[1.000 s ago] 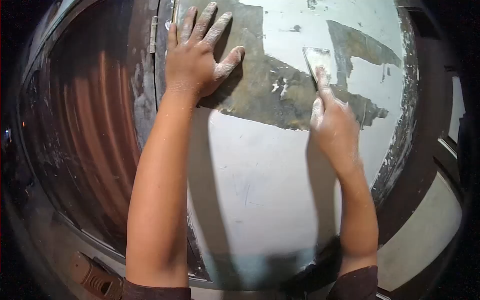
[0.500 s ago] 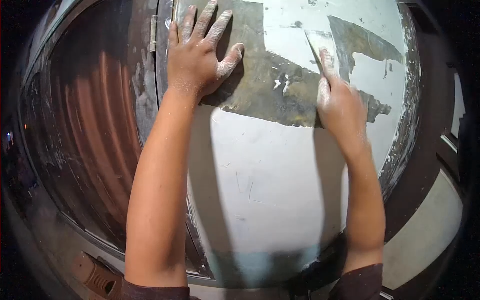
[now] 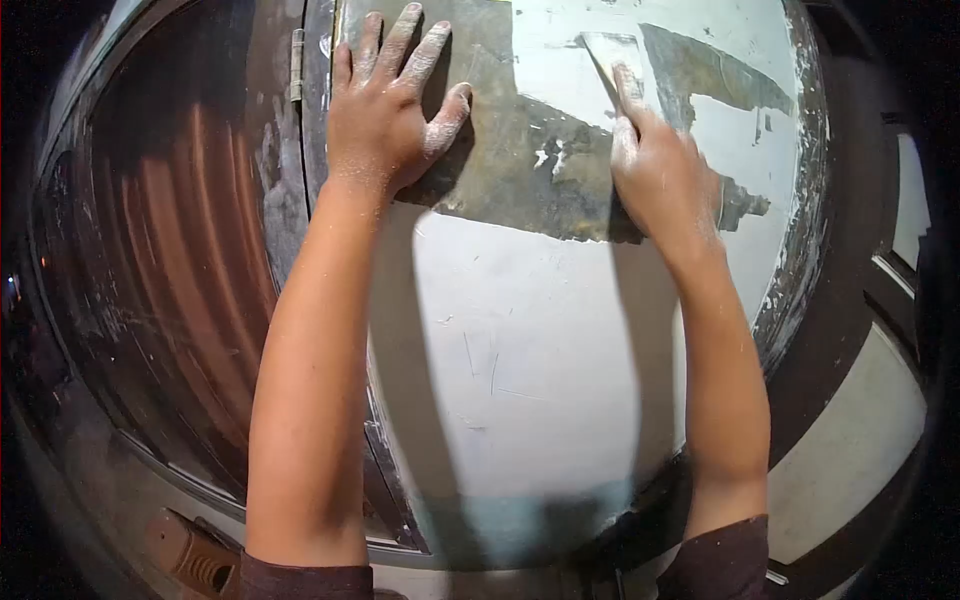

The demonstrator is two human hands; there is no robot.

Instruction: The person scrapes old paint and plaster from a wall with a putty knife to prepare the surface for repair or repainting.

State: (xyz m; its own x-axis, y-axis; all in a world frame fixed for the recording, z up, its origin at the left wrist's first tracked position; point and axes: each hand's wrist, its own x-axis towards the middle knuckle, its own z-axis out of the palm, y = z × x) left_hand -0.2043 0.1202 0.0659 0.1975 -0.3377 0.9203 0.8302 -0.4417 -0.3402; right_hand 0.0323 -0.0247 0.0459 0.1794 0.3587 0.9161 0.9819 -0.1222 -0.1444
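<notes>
My right hand [image 3: 662,172] clamps the scraper [image 3: 612,58], its blade [image 3: 612,43] jutting past my index fingertip [image 3: 625,78] against the white-patched panel [image 3: 535,330]. My left hand [image 3: 382,125], fingers [image 3: 400,42] splayed, rests on the panel's dark patch [image 3: 490,160]; beyond those fingers, leftward, sits a hinge [image 3: 297,65].

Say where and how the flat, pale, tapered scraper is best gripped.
Likely by its narrow lower end, from below: the scraper widens upward over the patchy grey-white panel, and the dusty right hand holds that end.
</notes>
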